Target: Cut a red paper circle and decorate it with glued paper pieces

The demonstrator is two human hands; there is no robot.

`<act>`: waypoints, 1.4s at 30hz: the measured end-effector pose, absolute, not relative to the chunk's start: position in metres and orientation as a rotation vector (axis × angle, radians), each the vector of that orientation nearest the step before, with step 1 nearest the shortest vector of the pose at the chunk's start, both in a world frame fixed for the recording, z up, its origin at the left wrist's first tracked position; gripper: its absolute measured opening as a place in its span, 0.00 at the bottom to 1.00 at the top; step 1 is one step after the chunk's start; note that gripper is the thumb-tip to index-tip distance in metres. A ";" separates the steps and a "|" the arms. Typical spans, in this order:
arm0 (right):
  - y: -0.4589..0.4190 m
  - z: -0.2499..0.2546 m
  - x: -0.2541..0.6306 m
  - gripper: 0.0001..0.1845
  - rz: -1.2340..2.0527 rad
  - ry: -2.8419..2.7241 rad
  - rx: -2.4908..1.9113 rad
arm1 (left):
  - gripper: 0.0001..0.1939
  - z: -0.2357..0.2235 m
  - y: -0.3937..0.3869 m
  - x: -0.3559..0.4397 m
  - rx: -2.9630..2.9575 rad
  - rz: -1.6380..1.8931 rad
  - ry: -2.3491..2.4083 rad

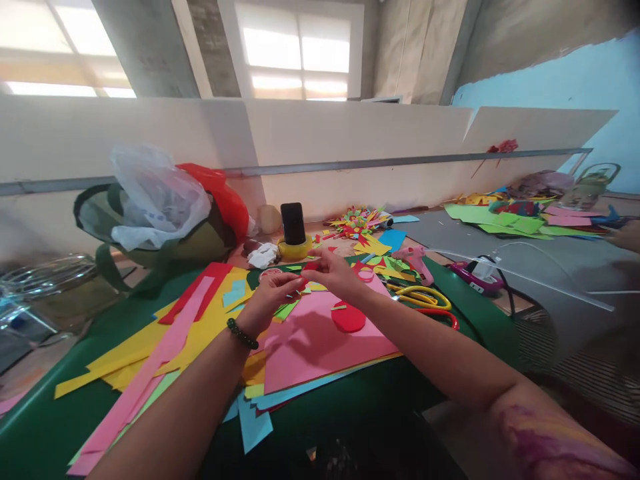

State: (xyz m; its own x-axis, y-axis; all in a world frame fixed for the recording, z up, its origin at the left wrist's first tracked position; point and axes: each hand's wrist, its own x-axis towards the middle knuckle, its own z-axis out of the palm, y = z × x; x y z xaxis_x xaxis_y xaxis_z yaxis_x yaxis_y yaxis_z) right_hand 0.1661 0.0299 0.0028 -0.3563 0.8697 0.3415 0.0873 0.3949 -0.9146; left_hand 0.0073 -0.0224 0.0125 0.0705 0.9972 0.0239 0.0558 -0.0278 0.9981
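The left hand (281,292) and the right hand (334,272) meet above the far edge of the pink sheet (295,357), the landmark for all places here. The fingers of both hands are drawn in narrow, pinching red paper (310,266); whether this is one piece or two cannot be told, as the fingers partly hide it. A dark green bead bracelet (243,334) circles the left wrist.

On the pink sheet, below the right hand, lies a red paper disc (349,320) with a small green strip (339,307) on it. Blue paper (256,427) projects from beneath the near edge of the sheet. To its left are overlapping yellow sheets (200,333), crossed by a long pink strip (175,331). To its right are tools with yellow handles (425,297) and red handles (443,316), with a pink glue gun (419,261) just beyond.

Beyond the sheet stand a phone (293,223) in a yellow holder (295,249), a crumpled white tissue (263,255) and a heap of multicoloured paper cuttings (357,221). Farther left is a green bag (193,241) holding white plastic (155,200); farther right, a purple power strip (477,279) and, at the picture's edge, another person's hand (628,235).
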 end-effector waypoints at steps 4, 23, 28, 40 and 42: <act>0.033 -0.011 0.166 0.27 1.143 -1.664 -0.783 | 0.20 0.010 -0.022 0.008 1.348 1.112 1.176; -0.028 0.049 0.256 0.20 0.125 -2.285 -1.777 | 0.25 0.012 -0.022 0.009 1.451 1.119 1.245; -0.017 0.050 0.221 0.30 0.429 -2.291 -1.258 | 0.25 0.015 -0.023 0.012 1.410 1.184 1.238; 0.036 0.004 0.154 0.13 1.261 -1.613 -0.807 | 0.22 0.012 -0.022 0.009 1.319 1.216 1.186; 0.035 -0.001 0.158 0.17 1.212 -1.622 -0.741 | 0.21 0.013 -0.022 0.010 1.313 1.224 1.189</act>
State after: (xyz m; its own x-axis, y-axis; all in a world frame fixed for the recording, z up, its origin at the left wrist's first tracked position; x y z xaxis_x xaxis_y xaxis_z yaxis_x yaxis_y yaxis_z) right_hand 0.1578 0.0351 -0.0006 -0.3692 0.8700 0.3266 -0.0669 0.3257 -0.9431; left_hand 0.0096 -0.0220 0.0129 0.0268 0.9967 0.0761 0.0470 -0.0773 0.9959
